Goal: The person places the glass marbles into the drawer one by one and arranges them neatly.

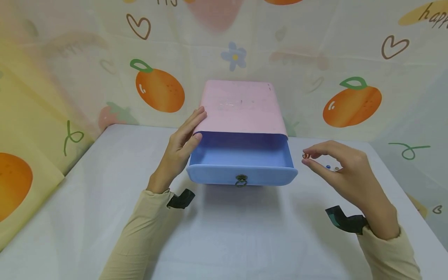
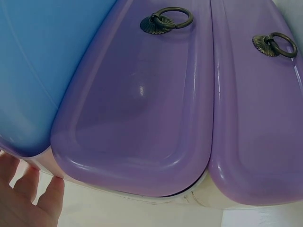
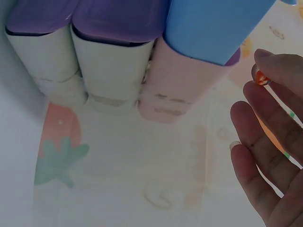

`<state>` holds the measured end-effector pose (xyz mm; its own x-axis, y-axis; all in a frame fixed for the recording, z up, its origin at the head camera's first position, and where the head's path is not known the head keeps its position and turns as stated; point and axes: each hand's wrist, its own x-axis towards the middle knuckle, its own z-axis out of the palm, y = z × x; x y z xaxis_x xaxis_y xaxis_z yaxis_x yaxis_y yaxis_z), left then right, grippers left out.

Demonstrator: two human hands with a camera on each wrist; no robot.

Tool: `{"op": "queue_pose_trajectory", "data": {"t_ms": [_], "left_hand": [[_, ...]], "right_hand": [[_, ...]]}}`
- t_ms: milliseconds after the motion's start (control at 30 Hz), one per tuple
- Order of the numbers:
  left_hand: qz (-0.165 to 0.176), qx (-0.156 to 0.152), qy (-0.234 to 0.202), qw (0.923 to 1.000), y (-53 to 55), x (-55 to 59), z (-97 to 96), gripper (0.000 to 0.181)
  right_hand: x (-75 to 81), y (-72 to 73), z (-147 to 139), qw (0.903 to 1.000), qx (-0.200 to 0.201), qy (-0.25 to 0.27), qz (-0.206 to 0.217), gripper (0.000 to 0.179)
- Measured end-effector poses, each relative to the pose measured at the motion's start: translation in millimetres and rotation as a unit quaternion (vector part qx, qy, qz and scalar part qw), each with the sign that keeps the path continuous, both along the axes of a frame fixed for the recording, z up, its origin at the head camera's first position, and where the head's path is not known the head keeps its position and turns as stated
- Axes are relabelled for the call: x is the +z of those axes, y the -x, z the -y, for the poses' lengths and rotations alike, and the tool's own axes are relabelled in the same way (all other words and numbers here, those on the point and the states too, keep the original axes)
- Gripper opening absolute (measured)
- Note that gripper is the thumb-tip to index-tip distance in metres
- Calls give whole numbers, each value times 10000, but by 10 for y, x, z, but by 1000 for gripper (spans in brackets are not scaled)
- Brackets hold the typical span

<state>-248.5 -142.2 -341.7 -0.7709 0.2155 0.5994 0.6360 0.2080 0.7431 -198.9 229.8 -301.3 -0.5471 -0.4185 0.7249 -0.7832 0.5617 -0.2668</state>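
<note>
A small drawer cabinet with a pink top [image 1: 241,105] stands before me, its blue top drawer [image 1: 241,177] pulled out. The drawer looks bare inside and has a bronze ring pull. My left hand [image 1: 180,146] rests along the cabinet's left side, fingers extended and thumb near the front edge. To the right of the drawer, my right hand [image 1: 346,171] pinches a small red-orange and white marble [image 3: 261,78] between thumb and index finger. In the right wrist view its other fingers are spread loosely.
Two purple drawers [image 2: 132,127] with ring pulls are closed below the blue one. A tiny blue ball [image 1: 328,167] and a pale one [image 1: 336,168] show on the white table [image 1: 224,241] behind the right hand. A fruit-print cloth [image 1: 297,89] hangs behind.
</note>
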Motion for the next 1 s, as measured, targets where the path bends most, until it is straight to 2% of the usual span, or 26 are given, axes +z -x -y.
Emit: {"op": "queue_pose_trajectory", "data": {"t_ms": [33, 133, 300, 400, 500, 700, 1000], "left_hand": [[-4, -1, 0, 10000, -3, 2, -1, 50], [-9, -11, -4, 10000, -13, 6, -4, 50], [-25, -38, -49, 10000, -8, 1, -3, 50], [-40, -49, -82, 9999, -2, -4, -1, 50], [-42, -58, -80, 9999, 9, -8, -3, 50], [-32, -45, -71, 10000, 6, -6, -2, 50], [-37, -30, -46, 10000, 11, -5, 4, 50]], "right_hand": [[8, 13, 18, 9999, 92, 31, -70, 51], [54, 24, 60, 9998, 149, -97, -78, 48], [117, 37, 98, 9993, 124, -336, 73, 22], [153, 40, 116, 9986, 36, -480, 204, 26], [180, 51, 141, 9986, 6, -511, 128, 30], [232, 79, 220, 9985, 208, -510, 67, 39], [264, 112, 315, 9962, 343, -787, 132, 41]]}}
